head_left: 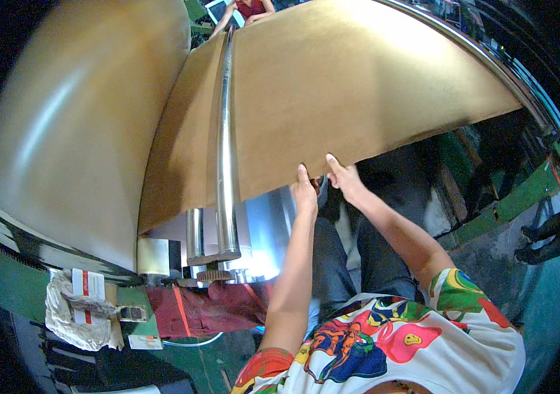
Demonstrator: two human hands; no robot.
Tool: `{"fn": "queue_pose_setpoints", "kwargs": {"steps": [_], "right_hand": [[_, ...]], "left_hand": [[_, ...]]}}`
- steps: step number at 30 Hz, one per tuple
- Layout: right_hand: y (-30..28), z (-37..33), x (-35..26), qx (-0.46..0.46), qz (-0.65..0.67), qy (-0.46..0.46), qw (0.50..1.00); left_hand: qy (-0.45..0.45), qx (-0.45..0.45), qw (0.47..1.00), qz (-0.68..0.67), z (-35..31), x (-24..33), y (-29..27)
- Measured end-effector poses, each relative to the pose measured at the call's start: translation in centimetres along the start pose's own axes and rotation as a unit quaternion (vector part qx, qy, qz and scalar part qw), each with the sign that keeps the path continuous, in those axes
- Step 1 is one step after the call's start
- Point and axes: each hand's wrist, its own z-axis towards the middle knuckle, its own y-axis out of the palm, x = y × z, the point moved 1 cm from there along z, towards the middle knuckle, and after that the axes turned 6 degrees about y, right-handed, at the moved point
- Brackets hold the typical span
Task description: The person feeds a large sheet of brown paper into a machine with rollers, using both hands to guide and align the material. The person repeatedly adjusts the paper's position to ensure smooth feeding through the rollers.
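Observation:
A wide brown sheet (306, 98), which looks like paper or thin film, stretches away from me with a golden sheen. Along its near edge, my left hand (305, 192) pinches the sheet, thumb on top and fingers hidden below. Just to the right, my right hand (345, 181) grips the same edge, its thumb also on top and its other fingers partly curled under. A polished metal roller (226, 151) runs lengthwise across the sheet, left of my hands. Farther left, the sheet meets a very large smooth roll (76, 131) of similar colour.
A second metal roller end (194, 236) shows below the sheet, near a brown gear (214, 276). Dark red cloth (201, 312), a crumpled whitish rag (73, 315) and a small box (88, 285) lie at lower left. Another person (253, 9) leans in at the far edge. A green frame (522, 197) stands right.

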Motion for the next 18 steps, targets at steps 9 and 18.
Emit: {"fn": "queue_pose_setpoints", "kwargs": {"steps": [9,18], "right_hand": [[-12.7,1.9,-5.6,0.039,0.017,-0.007,0.999],[-15.8,4.6,-2.1,-0.019,0.033,0.061,0.997]], "left_hand": [[0.054,0.037,0.995,-0.075,-0.1,-1.6,-0.6],[0.138,0.169,0.974,-0.057,-0.5,-1.1,-3.6]]}}
